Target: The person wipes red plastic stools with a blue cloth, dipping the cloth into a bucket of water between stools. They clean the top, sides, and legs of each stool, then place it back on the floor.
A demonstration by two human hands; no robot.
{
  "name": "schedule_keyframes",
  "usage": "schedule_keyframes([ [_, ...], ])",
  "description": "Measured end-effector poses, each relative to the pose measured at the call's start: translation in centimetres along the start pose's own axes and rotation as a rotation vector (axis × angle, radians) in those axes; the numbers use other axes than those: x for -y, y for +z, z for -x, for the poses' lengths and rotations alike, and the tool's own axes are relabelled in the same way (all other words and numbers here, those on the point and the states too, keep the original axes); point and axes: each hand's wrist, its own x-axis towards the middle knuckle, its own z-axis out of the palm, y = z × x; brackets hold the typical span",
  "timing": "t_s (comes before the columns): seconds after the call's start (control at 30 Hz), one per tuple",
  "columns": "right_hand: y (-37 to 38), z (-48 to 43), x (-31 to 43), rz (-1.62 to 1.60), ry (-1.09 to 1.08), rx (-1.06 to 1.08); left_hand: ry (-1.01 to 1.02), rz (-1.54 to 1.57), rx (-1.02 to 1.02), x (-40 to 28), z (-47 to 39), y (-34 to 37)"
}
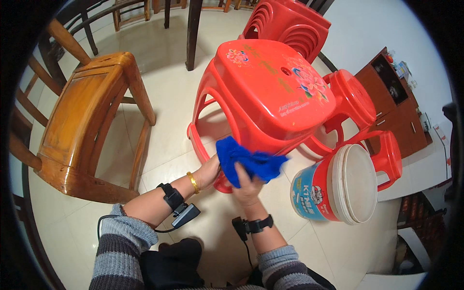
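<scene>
A blue cloth (250,159), slightly blurred, is bunched in my right hand (248,190), in front of the near side of a large red plastic stool (246,90). The stool stands upright, with printed flowers and writing on its seat. Beside the stool's near leg is my left hand (209,172), wearing a gold bracelet (193,182) at the wrist. Its fingers are hidden behind the cloth and the leg, so its grip does not show. Both forearms carry black straps with small devices.
To the left stands a wooden chair (81,108). A plastic bucket (308,192) with a white rim is at the right, beside smaller red stools (357,94). Stacked red stools (290,25) stand behind. A brown cabinet (397,119) is against the wall; a dark table leg (193,36) rises at the back.
</scene>
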Motion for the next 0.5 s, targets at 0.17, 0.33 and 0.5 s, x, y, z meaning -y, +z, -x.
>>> schedule_keyframes([
  [0.17,1.0,3.8,-0.1,0.046,0.096,0.119,-0.081,-0.115,0.019,0.8,-0.2,-0.5],
  [0.33,-3.9,0.1,-1.4,0.186,0.214,-0.293,-0.013,-0.399,0.299,4.0,-2.0,4.8],
  [0.5,-6.1,0.5,-4.9,0.229,0.205,-0.347,0.218,-0.522,0.135,5.5,-1.2,3.3],
])
